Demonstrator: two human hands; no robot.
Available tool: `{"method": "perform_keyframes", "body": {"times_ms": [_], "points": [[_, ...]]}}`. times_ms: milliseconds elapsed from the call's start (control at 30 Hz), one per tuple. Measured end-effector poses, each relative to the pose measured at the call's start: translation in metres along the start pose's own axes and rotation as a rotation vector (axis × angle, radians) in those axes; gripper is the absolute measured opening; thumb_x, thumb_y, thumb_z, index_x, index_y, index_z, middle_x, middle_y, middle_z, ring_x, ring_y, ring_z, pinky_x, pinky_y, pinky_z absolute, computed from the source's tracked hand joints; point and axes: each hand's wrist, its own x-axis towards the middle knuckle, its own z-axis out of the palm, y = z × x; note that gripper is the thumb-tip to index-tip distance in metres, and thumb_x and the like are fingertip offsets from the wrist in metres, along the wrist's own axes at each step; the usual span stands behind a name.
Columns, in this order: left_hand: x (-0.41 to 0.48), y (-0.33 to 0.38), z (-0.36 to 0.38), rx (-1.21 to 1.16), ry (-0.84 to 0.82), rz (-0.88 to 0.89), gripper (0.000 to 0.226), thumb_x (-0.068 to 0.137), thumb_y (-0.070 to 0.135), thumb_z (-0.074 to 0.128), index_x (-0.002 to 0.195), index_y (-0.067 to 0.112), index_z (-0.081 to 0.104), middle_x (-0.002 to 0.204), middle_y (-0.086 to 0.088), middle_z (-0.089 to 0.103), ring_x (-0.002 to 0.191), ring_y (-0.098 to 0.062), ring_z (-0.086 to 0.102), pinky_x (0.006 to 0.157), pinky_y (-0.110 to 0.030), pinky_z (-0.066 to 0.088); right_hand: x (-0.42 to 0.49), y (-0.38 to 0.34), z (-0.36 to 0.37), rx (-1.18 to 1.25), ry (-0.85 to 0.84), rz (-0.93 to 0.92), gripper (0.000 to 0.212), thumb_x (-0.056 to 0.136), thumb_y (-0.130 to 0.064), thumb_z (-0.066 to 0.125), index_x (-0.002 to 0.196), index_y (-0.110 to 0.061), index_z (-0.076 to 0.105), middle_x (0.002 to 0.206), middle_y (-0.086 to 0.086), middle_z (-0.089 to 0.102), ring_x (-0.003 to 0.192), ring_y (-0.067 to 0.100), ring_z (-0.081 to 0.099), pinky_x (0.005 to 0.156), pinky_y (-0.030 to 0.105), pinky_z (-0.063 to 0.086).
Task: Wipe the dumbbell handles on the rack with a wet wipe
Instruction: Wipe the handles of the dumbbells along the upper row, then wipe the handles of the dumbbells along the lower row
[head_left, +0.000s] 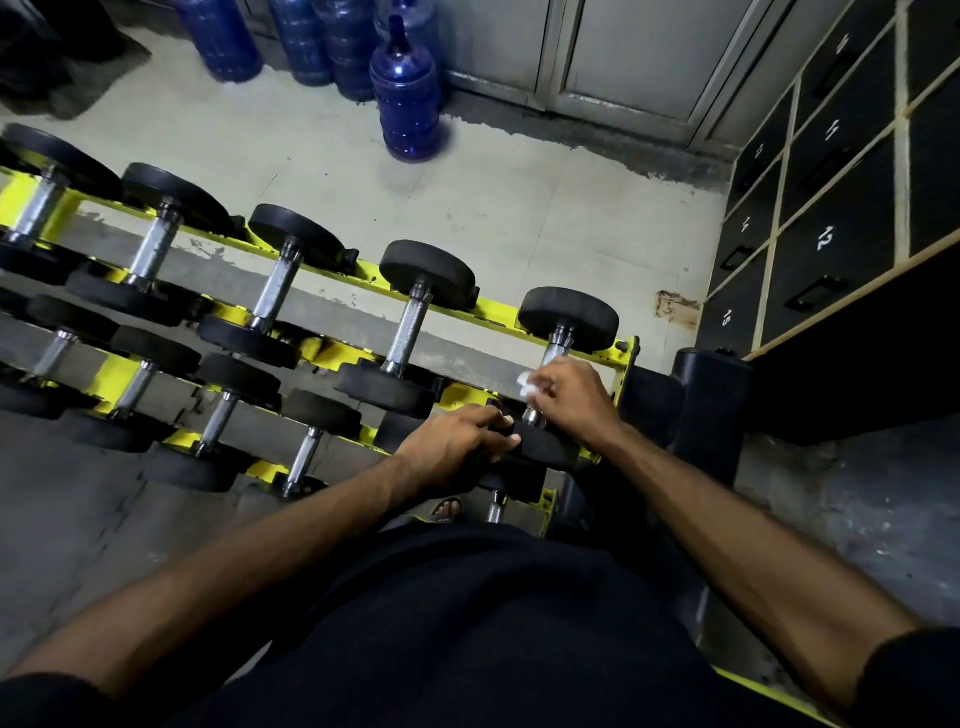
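Two grips busy: I see right hand (574, 402) pinch white wet wipe (527, 384) on chrome dumbbell handle (558, 345), lying twelve-to-six; left hand (457, 447) clasps black rubber head (545, 447).

Yellow two-tier rack (626, 356); black-headed dumbbells (410, 322) rest crosswise in rows on rails.

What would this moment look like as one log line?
step: wiping handle | right hand: holds wipe on it | left hand: grips dumbbell, near end | place: rack, right end
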Motion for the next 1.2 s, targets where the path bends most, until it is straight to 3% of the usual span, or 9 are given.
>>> {"method": "perform_keyframes", "body": {"times_ms": [133,267,367,467,600,667,767,1033,1200], "points": [[-0.002,-0.001,0.003,0.010,-0.026,-0.010,0.040,0.094,0.028,0.061,0.134,0.027,0.060,0.130,0.000,0.054,0.117,-0.021,0.058,0.085,-0.040,0.057,0.018,-0.007,0.007,-0.210,0.095,0.024,0.014,0.092,-0.010,0.060,0.102,-0.005,0.069,0.101,0.007,0.051,0.086,0.029,0.058,0.068,0.038,0.050],[-0.004,0.003,0.000,0.026,-0.026,-0.030,0.044,0.091,0.028,0.066,0.134,0.028,0.059,0.134,0.002,0.052,0.119,-0.018,0.056,0.088,-0.038,0.057,0.015,-0.010,0.003,-0.280,-0.048,-0.033,0.007,0.086,-0.008,0.065,0.085,-0.010,0.072,0.091,0.006,0.057,0.079,0.027,0.061,0.066,0.035,0.052],[-0.005,0.009,0.000,-0.062,0.008,-0.075,0.042,0.087,0.023,0.072,0.128,0.023,0.065,0.132,0.002,0.055,0.118,-0.017,0.058,0.092,-0.035,0.054,0.002,-0.008,-0.005,-0.094,-0.125,0.055,0.004,0.076,-0.015,0.073,0.076,-0.013,0.075,0.078,0.005,0.071,0.073,0.021,0.066,0.063,0.028,0.052],[-0.004,0.019,0.001,-0.149,0.063,-0.178,0.034,0.085,0.021,0.073,0.119,0.020,0.072,0.128,0.003,0.060,0.115,-0.013,0.060,0.094,-0.026,0.051,-0.019,0.001,-0.005,0.250,-0.010,0.273,0.008,0.071,-0.015,0.081,0.076,-0.015,0.074,0.074,-0.001,0.073,0.069,0.016,0.067,0.063,0.027,0.053],[-0.003,0.041,0.006,-0.271,0.188,-0.365,0.029,0.081,0.016,0.075,0.110,0.019,0.076,0.121,0.006,0.063,0.109,0.000,0.059,0.092,-0.011,0.042,-0.045,-0.003,-0.018,0.744,0.050,0.474,0.026,0.086,-0.001,0.070,0.109,-0.011,0.065,0.087,0.006,0.063,0.067,0.015,0.060,0.059,0.027,0.057],[-0.007,0.054,0.010,-0.372,0.264,-0.498,0.023,0.082,0.018,0.075,0.105,0.024,0.076,0.106,0.016,0.065,0.096,0.011,0.058,0.086,-0.015,0.047,-0.058,-0.007,-0.025,0.820,0.062,0.448,0.032,0.091,-0.001,0.065,0.120,-0.015,0.063,0.095,0.002,0.066,0.069,0.013,0.060,0.061,0.023,0.057],[-0.027,0.067,0.022,-0.537,0.378,-0.726,0.018,0.083,0.024,0.075,0.100,0.030,0.075,0.089,0.024,0.069,0.085,0.011,0.063,0.083,-0.025,0.055,-0.077,-0.011,-0.025,0.937,0.045,0.411,0.022,0.091,0.001,0.066,0.112,-0.002,0.069,0.088,0.005,0.071,0.067,0.012,0.060,0.060,0.021,0.055],[-0.126,0.109,0.034,-0.907,0.720,-1.036,0.011,0.089,0.011,0.072,0.098,0.017,0.075,0.084,-0.002,0.076,0.073,-0.016,0.070,0.064,-0.031,0.056,-0.135,-0.065,0.010,1.136,-0.221,0.333,0.015,0.089,0.006,0.064,0.102,-0.001,0.070,0.085,0.012,0.069,0.064,0.014,0.062,0.063,0.023,0.057],[-0.191,0.122,0.033,-0.924,0.916,-1.112,0.011,0.090,0.001,0.068,0.100,0.003,0.073,0.080,-0.002,0.072,0.063,0.000,0.063,0.057,-0.015,0.050,-0.163,-0.113,0.053,1.098,-0.408,0.320,0.013,0.091,0.005,0.063,0.103,0.004,0.068,0.079,0.011,0.068,0.062,0.017,0.060,0.063,0.024,0.057]]}}
